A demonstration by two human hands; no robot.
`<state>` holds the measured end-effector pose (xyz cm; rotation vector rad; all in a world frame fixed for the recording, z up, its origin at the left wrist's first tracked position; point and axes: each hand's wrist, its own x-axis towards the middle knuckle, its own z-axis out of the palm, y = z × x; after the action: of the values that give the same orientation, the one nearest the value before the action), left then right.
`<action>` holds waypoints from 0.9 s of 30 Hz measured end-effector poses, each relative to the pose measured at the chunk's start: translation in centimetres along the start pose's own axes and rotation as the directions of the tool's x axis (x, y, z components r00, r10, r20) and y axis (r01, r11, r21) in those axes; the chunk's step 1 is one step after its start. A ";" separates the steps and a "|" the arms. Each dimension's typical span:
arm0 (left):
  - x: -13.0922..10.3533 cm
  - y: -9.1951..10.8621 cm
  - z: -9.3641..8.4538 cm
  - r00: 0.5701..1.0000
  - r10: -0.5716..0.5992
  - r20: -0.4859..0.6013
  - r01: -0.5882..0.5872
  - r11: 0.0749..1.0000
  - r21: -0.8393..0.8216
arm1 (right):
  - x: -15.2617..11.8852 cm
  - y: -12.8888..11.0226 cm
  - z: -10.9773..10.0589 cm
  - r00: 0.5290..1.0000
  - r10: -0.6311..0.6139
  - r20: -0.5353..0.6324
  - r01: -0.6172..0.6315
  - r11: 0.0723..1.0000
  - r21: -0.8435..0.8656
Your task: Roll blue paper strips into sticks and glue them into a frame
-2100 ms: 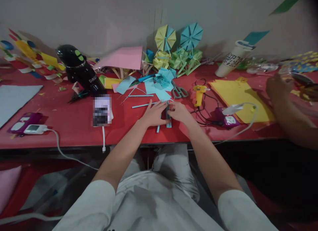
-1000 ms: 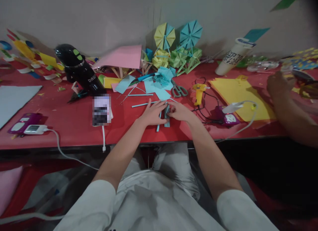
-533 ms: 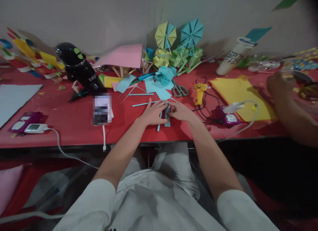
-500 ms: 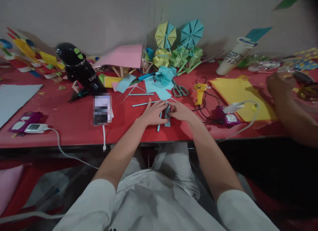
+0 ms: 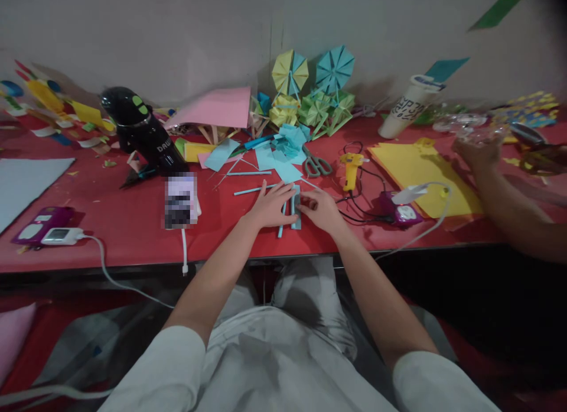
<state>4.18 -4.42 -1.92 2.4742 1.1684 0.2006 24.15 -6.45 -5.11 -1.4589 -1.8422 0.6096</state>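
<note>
Fingers (image 5: pixel 286 194) of both hands flat, pressing on a narrow light-blue folded paper strip (image 5: pixel 296 206) (creased lengthwise)

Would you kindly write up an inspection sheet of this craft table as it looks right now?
Surface: red table, strewn with paper scraps.
Job's things: folded blue strip flat near the front edge, thin blue stick beside it.
Clutter: scissors, glue gun, yellow sheets, pink sheet, paper fans, black bottle, phone.
Grippers: left hand and right hand press the strip flat, fingers spread.
Cables: white cable over the front edge; black cord from the glue gun.
Surroundings: plain wall; another person's arm at right.
</note>
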 end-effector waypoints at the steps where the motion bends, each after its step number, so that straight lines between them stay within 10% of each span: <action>1: 0.0 0.0 0.0 1.000 0.002 0.002 -0.002 1.000 0.002 | -0.3 0.1 0.1 0.999 -0.032 -0.042 0.032 0.999 0.004; 9: 0.1 0.2 -0.2 1.000 -0.002 0.020 0.001 0.999 0.038 | -1.4 -0.6 0.4 0.958 -0.284 -0.031 0.282 0.958 -0.046; 27: 0.5 0.2 -0.4 0.997 0.041 0.061 -0.045 0.996 0.073 | -2.3 -0.1 0.0 0.953 -0.296 0.063 0.301 0.949 -0.093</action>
<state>4.51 -4.03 -1.51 2.5535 1.1184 0.0960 24.31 -8.68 -5.57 -1.2014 -2.1066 0.4094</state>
